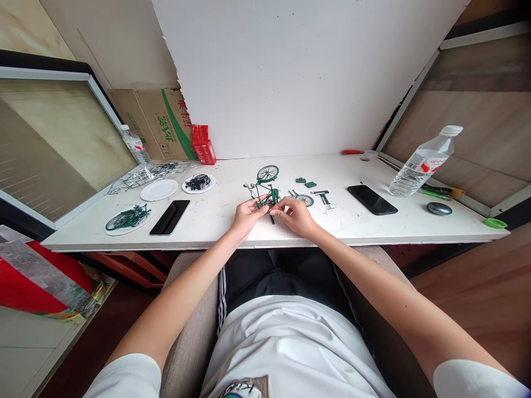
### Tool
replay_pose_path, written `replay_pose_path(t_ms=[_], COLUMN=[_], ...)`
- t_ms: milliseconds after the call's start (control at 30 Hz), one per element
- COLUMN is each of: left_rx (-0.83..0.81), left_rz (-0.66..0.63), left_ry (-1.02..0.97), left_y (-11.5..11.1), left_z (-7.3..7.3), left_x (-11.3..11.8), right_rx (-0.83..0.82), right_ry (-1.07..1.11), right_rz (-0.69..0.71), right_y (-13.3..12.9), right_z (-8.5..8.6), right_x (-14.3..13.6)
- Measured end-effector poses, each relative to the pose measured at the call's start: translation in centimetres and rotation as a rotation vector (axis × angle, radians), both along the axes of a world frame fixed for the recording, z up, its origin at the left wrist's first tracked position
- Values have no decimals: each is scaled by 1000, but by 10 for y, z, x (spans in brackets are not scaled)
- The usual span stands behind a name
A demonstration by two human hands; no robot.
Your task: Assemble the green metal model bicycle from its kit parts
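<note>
Near the front edge of the white table, a small green model bicycle (267,174) is held between both hands, its spoked wheel pointing away from me. My left hand (248,214) pinches the lower left of its frame. My right hand (295,215) has its fingers closed at the lower right side of the model; any small part between the fingertips is hidden. Just right of the hands lie a loose green wheel (306,200) and a green and black part (323,198). Two small green pieces (310,184) rest behind them.
On the left are a plate of green parts (128,218), a plate of black parts (199,182), a bare white plate (159,190) and a phone (170,217). Rightward are another phone (372,199), a water bottle (425,163), a dark oval object (438,208) and a green ring (495,223).
</note>
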State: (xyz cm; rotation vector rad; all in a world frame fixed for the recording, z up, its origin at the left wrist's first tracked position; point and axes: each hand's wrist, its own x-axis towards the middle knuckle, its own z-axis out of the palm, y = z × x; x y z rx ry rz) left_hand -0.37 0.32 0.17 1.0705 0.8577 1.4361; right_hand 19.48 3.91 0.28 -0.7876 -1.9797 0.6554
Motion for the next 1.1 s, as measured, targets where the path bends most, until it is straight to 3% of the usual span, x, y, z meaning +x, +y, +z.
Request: replay_pose_path(t_ms=[1100], left_rx=[-14], left_rz=[-32], left_ry=[25], left_y=[-3], left_z=[3], left_x=[-1], right_rx=[140], right_ry=[-8], right_rz=[-1], right_y=[-7], right_z=[7], right_x=[0])
